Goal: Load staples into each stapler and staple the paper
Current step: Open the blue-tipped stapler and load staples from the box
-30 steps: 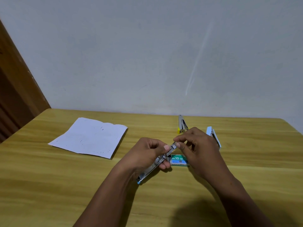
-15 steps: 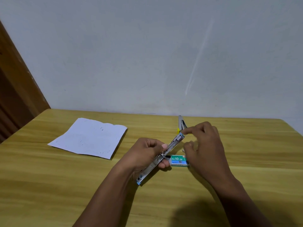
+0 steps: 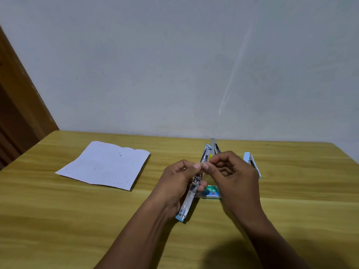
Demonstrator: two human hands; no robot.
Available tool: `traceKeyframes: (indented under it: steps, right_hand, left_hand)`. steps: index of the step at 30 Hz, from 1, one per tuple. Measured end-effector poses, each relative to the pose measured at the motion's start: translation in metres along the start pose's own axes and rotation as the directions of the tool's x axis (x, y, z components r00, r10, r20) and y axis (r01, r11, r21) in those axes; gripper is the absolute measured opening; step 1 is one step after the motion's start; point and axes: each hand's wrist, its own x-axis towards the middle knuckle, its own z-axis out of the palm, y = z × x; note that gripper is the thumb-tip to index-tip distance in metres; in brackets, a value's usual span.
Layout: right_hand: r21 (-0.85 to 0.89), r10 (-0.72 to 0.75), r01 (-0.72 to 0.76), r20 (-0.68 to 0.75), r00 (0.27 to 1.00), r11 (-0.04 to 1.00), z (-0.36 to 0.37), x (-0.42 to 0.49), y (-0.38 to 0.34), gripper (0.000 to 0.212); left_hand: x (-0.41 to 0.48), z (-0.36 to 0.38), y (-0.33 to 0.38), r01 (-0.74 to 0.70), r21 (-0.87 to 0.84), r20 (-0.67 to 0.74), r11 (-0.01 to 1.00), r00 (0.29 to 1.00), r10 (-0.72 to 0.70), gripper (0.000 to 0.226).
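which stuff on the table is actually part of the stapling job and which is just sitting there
Part of the job:
- opened stapler held in the left hand
- right hand pinching at its top
- box of staples
- yellow stapler
- blue stapler
- sheet of paper

Just there:
- wooden door frame
- wall

A wooden table with a yellowish grain fills the lower half of the frame, its far edge meeting a pale wall. A creased sheet of white paper lies flat on it at centre left. Right of centre, a green box of staples rests on the surface, partly hidden. Near the far edge stands a stapler with a yellow part, only partly visible. Further right, a light blue stapler lies on the table, well apart from the paper.
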Motion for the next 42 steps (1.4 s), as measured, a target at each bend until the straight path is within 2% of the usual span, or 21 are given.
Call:
traceKeyframes:
  steps: [4, 9, 20, 24, 29, 32, 36, 42]
  right_hand:
    - [-0.211, -0.113, 0.095, -0.072, 0.991, 0.973, -0.001, 0.003, 0.006, 0.006]
    - [-0.336, -0.219, 0.201, -0.014, 0.976, 0.920, 0.002, 0.000, 0.010, 0.004]
    - [-0.329, -0.214, 0.211, 0.029, 0.976, 0.920, 0.005, -0.001, 0.014, 0.011]
    - [-0.352, -0.220, 0.224, 0.050, 0.974, 0.909, 0.005, -0.001, 0.014, 0.009]
    - [-0.383, -0.213, 0.198, 0.003, 0.977, 0.902, 0.005, -0.004, 0.009, 0.010]
    - [-0.408, -0.214, 0.205, 0.024, 0.977, 0.890, 0.006, -0.006, 0.009, 0.010]
    - [-0.373, -0.230, 0.223, 0.025, 0.973, 0.901, 0.006, -0.004, 0.010, 0.008]
    - [-0.344, -0.232, 0.213, -0.014, 0.973, 0.914, 0.008, 0.001, 0.009, 0.008]
  left_hand:
    - [-0.001, 0.001, -0.005, -0.045, 0.056, 0.021, 0.997, 0.999, 0.043, 0.010]
    - [0.000, -0.001, -0.006, -0.076, 0.044, -0.019, 0.996, 0.997, 0.077, 0.011]
    - [0.002, -0.001, -0.017, -0.123, 0.036, -0.090, 0.992, 0.988, 0.126, 0.019]
    - [0.002, 0.002, -0.020, -0.142, 0.020, -0.126, 0.990, 0.982, 0.144, 0.014]
    - [-0.001, 0.006, -0.019, -0.173, 0.041, -0.099, 0.984, 0.979, 0.176, 0.015]
    - [-0.002, 0.005, -0.021, -0.186, 0.076, -0.130, 0.980, 0.972, 0.195, 0.015]
    - [-0.003, 0.007, -0.019, -0.149, 0.023, -0.151, 0.989, 0.977, 0.151, 0.021]
    - [-0.005, 0.014, -0.012, -0.027, -0.143, -0.061, 0.989, 0.998, 0.018, 0.012]
